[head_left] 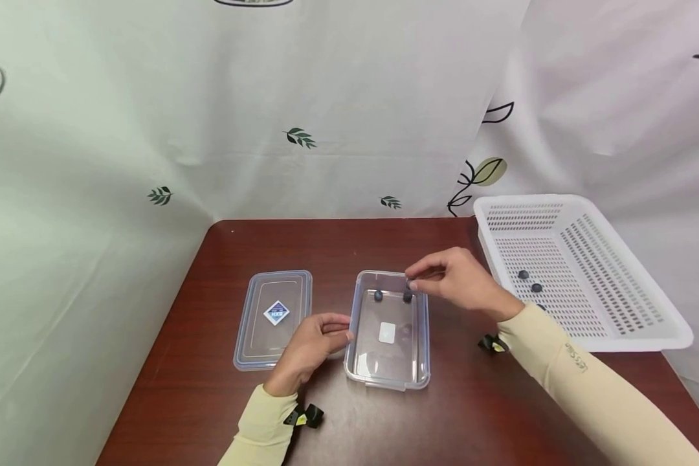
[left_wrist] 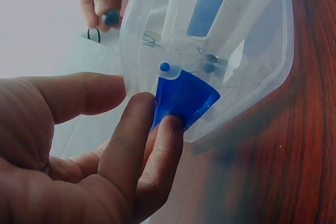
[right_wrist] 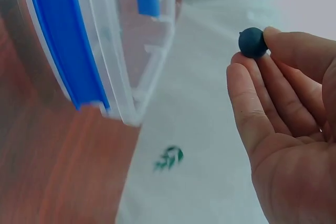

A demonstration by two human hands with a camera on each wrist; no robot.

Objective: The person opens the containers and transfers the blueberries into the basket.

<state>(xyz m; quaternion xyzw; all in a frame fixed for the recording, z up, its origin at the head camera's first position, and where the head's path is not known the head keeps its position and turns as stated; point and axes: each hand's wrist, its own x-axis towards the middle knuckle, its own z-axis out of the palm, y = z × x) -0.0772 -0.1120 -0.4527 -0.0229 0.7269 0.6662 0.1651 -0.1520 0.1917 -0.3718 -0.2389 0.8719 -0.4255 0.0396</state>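
A clear plastic food container (head_left: 387, 382) with blue latches stands uncovered on the table. My left hand (head_left: 317, 340) holds its left side, fingertips against a blue latch (left_wrist: 184, 98) and thumb at the rim. Over the container's far right corner, my right hand (head_left: 457, 281) pinches a blueberry (right_wrist: 252, 43) between thumb and fingertips. Inside, a blueberry (head_left: 378, 295) lies near the far wall, and another blueberry (head_left: 408, 296) sits in the far right corner, just below my right fingertips.
The container's lid (head_left: 274, 349), with a blue and white label, lies flat at the left. A white slotted basket (head_left: 606, 259) at the right holds several blueberries (head_left: 536, 287). White patterned sheeting (head_left: 338, 175) hangs behind the dark red table (head_left: 198, 388).
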